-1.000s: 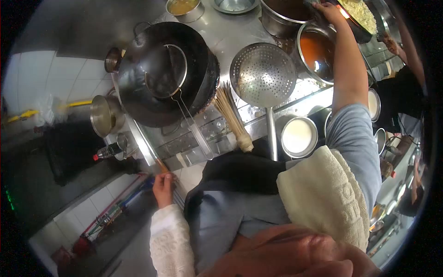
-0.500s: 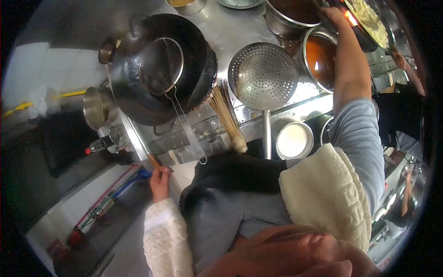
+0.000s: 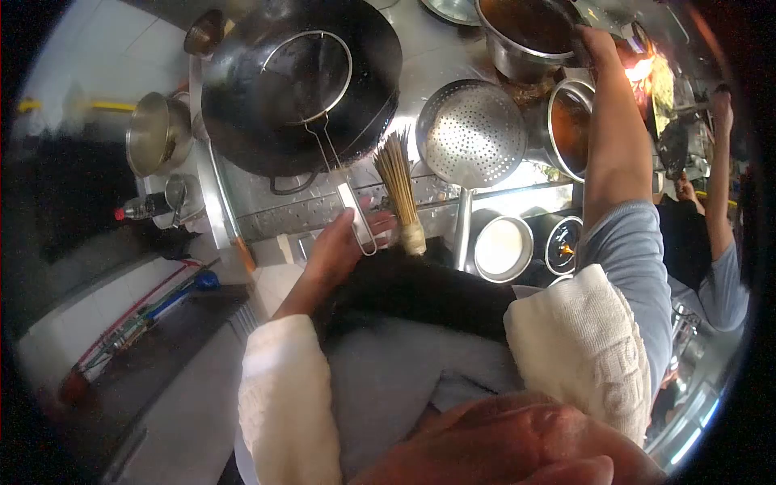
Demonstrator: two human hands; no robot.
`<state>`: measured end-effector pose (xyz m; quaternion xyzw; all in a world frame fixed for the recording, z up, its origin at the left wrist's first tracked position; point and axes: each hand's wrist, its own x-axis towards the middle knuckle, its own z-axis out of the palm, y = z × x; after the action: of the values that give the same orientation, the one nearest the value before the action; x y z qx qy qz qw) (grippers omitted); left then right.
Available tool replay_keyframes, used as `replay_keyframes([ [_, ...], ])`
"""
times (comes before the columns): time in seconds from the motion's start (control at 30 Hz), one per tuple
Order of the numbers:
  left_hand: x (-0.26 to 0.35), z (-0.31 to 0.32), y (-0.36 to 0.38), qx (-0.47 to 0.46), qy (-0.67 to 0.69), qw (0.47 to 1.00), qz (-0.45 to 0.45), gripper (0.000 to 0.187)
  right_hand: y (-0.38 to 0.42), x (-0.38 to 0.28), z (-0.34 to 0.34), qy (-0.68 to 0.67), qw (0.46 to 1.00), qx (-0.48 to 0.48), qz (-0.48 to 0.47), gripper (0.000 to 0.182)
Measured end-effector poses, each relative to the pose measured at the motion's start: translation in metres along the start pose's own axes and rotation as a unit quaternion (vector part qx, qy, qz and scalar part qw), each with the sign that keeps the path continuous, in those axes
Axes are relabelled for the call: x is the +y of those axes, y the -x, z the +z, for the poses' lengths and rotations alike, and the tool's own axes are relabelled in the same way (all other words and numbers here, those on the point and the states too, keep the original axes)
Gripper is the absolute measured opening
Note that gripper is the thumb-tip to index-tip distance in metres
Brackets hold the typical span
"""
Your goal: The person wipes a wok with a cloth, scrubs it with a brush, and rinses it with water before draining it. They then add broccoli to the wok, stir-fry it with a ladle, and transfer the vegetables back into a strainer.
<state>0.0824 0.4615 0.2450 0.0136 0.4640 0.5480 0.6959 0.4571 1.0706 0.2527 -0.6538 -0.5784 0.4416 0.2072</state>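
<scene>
My left hand [image 3: 338,246] has its fingers spread beneath the white end of the wire strainer's handle [image 3: 349,206]; the strainer's hoop lies over the large black wok [image 3: 234,105]. Beside those fingers stands a bamboo brush [image 3: 396,174], bristles pointing away from me. At the upper right, my right hand [image 3: 598,44] is closed at the edge of a deep steel pot [image 3: 513,61] of dark liquid, on something dark that is hard to make out. A perforated steel skimmer [image 3: 473,133] rests between the wok and a pot of orange-brown liquid [image 3: 570,129].
Bowls of white liquid [image 3: 503,248] and dark liquid [image 3: 563,245] sit near my body. Flames [image 3: 641,71] burn at the upper right, where a co-worker's arm [image 3: 719,162] reaches in. A bottle [image 3: 145,208] and steel bowl [image 3: 149,135] are at the left.
My left hand has moved from the wooden-ended rod at the left to the strainer's handle, its fingers now spread. The view has shifted, and more of the co-worker shows.
</scene>
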Motion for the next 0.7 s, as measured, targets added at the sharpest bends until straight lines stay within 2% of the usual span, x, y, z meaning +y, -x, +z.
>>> replay_keyframes([
  [0.03, 0.010, 0.020, -0.003, 0.005, 0.048, 0.998, -0.028, 0.042, 0.066, -0.049, 0.015, 0.125, 0.991, 0.043, -0.032, 0.042],
  [0.1, 0.015, 0.026, -0.012, 0.008, 0.100, 0.994, -0.051, 0.040, 0.081, -0.063, 0.014, 0.086, 0.994, 0.042, -0.059, 0.040],
  [0.13, 0.012, 0.018, -0.015, -0.002, 0.055, 0.998, -0.011, 0.037, 0.088, -0.070, 0.018, 0.041, 0.995, 0.038, -0.083, 0.039],
  [0.17, 0.010, 0.011, -0.014, -0.007, 0.010, 0.999, 0.030, 0.035, 0.110, -0.095, 0.024, 0.133, 0.988, 0.056, -0.056, 0.038],
  [0.23, 0.020, 0.013, 0.000, 0.014, 0.036, 0.999, 0.036, 0.029, 0.099, -0.098, 0.029, 0.013, 1.000, 0.020, -0.010, 0.040],
  [0.27, 0.025, 0.009, 0.008, 0.014, -0.003, 0.999, 0.030, 0.029, 0.105, -0.109, 0.029, 0.079, 0.994, -0.001, -0.078, 0.041],
  [0.33, 0.025, -0.004, 0.009, 0.017, -0.087, 0.996, 0.032, 0.028, 0.102, -0.129, 0.038, 0.104, 0.990, -0.008, -0.092, 0.043],
  [0.37, 0.026, -0.005, 0.013, 0.013, -0.085, 0.996, 0.033, 0.028, 0.092, -0.134, 0.041, 0.128, 0.987, -0.017, -0.095, 0.045],
  [0.43, 0.032, -0.008, 0.019, 0.052, -0.141, 0.989, 0.000, 0.029, 0.074, -0.148, 0.050, 0.177, 0.978, -0.036, -0.106, 0.048],
  [0.5, 0.033, -0.017, 0.028, 0.029, -0.130, 0.991, 0.021, 0.029, 0.104, -0.169, 0.070, 0.204, 0.972, -0.044, -0.111, 0.050],
  [0.57, 0.036, -0.025, 0.037, 0.008, -0.117, 0.992, 0.042, 0.030, 0.200, -0.222, 0.128, 0.428, 0.885, 0.099, -0.152, 0.029],
  [0.67, 0.044, -0.037, 0.056, -0.040, -0.102, 0.993, 0.041, 0.030, -0.007, -0.166, 0.076, 0.313, 0.902, 0.004, -0.299, 0.027],
  [0.7, 0.046, -0.038, 0.062, -0.034, -0.143, 0.988, 0.048, 0.030, 0.061, -0.194, 0.109, 0.374, 0.883, 0.057, -0.277, 0.027],
])
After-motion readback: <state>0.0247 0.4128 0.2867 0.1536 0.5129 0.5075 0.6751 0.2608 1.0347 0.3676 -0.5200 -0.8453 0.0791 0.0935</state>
